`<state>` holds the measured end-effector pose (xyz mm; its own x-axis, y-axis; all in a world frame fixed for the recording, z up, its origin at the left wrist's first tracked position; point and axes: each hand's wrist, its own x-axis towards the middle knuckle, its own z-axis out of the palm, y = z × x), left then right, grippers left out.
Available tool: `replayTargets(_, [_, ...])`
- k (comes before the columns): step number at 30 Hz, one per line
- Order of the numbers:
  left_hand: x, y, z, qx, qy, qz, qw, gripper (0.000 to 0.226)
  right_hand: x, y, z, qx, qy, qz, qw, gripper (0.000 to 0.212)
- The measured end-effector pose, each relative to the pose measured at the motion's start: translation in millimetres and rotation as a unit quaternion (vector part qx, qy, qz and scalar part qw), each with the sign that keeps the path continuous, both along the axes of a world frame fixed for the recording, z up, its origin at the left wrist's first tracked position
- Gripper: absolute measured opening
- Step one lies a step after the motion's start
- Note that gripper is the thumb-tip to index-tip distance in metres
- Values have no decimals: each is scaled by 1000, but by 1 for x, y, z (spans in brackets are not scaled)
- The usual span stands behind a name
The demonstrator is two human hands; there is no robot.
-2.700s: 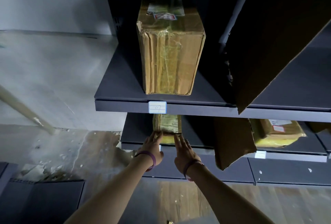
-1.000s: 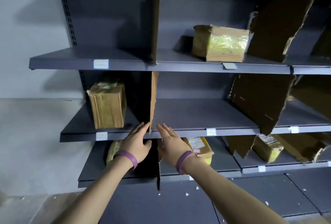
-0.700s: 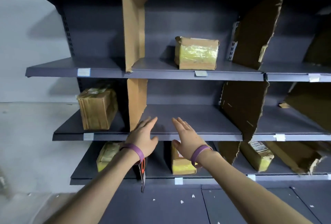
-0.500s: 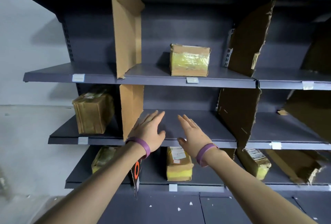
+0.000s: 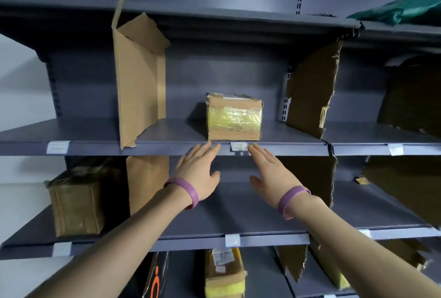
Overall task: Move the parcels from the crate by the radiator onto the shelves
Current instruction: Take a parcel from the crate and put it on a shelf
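Note:
A small taped cardboard parcel [image 5: 234, 117] stands on the upper grey shelf [image 5: 167, 148], near its front edge. My left hand [image 5: 199, 167] and my right hand [image 5: 270, 172] are both raised just below that edge, fingers straight and spread, holding nothing. Their fingertips end a little under the parcel, one on each side of the white label clip. Another brown parcel [image 5: 76, 202] sits at the left of the middle shelf [image 5: 238, 216]. A third parcel [image 5: 224, 274] lies on the lower shelf. The crate is out of view.
Torn cardboard dividers [image 5: 139, 78] stand upright between shelf bays, more of them at the right [image 5: 310, 87]. A green bag [image 5: 401, 10] lies on the top shelf at the right. A pale wall is at the far left.
My view has risen from the lower shelf to the upper ones. Both empty hands have lifted from the middle shelf's edge to just under the upper shelf's edge.

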<state>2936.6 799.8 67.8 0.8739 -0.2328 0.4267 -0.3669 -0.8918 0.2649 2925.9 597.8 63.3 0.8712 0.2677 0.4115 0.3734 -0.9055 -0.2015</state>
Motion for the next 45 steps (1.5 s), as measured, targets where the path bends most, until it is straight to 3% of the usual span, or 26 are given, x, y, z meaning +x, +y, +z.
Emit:
replayTargets(10, [34, -13, 6, 43, -34, 21, 998, 68, 35, -17, 13, -59, -13, -13, 998, 79])
replayTargets(25, [65, -33, 3, 85, -16, 81, 993, 76, 79, -39, 17, -112, -16, 4, 994, 81])
replayTargets(42, [84, -34, 0, 64, -30, 75, 995, 77, 89, -34, 15, -149, -28, -12, 988, 85])
replayTargets(45, [65, -34, -10, 14, -49, 56, 997, 75, 73, -33, 7, -139, -48, -9, 989, 89])
